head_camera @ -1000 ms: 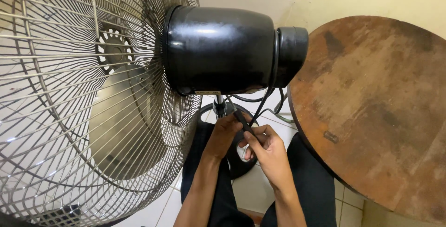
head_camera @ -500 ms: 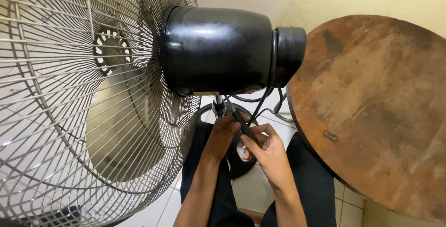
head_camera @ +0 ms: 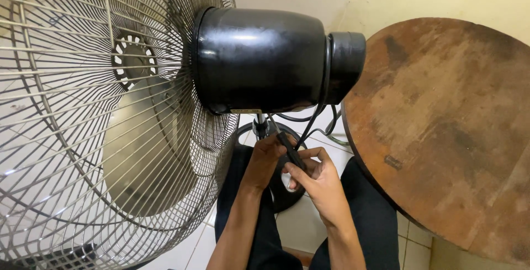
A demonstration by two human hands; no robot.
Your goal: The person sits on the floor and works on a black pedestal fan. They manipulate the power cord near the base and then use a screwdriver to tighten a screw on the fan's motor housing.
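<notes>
From the head camera, your hands barely moved over the last second: your right hand (head_camera: 317,184) stayed clenched on the screwdriver (head_camera: 287,147), and your left hand (head_camera: 265,159) kept gripping the stand pole (head_camera: 259,126) (under the fan's motor housing (head_camera: 259,60)).

Hands (head_camera: 292,165) gripping screwdriver (head_camera: 288,147), fan motor (head_camera: 259,60)

A small pale rectangular label strip (head_camera: 246,111) sits on the underside of the glossy black cylindrical fan motor housing (head_camera: 259,60), at its lower edge just above the stand pole. It is narrow, whitish, and lies flat against the housing. No packages, signs or screens are visible anywhere.
</notes>
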